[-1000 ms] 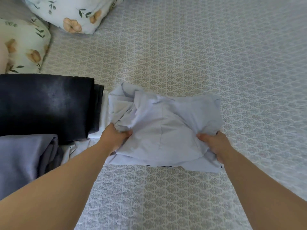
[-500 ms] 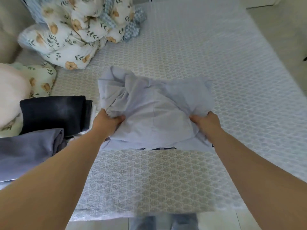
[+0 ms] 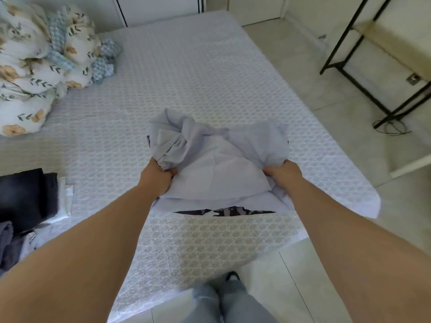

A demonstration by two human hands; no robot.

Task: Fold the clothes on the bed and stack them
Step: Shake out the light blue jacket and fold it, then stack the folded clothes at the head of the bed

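Observation:
A pale lilac-blue garment (image 3: 217,164), loosely folded and bunched at its top left, hangs just above the bed. My left hand (image 3: 157,176) grips its left edge and my right hand (image 3: 283,174) grips its right edge. A dark patterned strip (image 3: 224,210) shows under its lower hem. At the far left lies a folded black garment (image 3: 25,197) on white folded cloth (image 3: 66,197), with a grey garment (image 3: 7,243) in front of it.
The bed (image 3: 186,78) has a white textured cover. Floral bedding (image 3: 39,59) is piled at its far left corner. A black metal-framed stand (image 3: 373,54) is on the tiled floor to the right. My legs (image 3: 224,301) stand at the bed's near edge.
My head has pulled back and up, so more of the room shows. Both hands have carried the lilac-blue garment to the right, away from the folded stack at the left.

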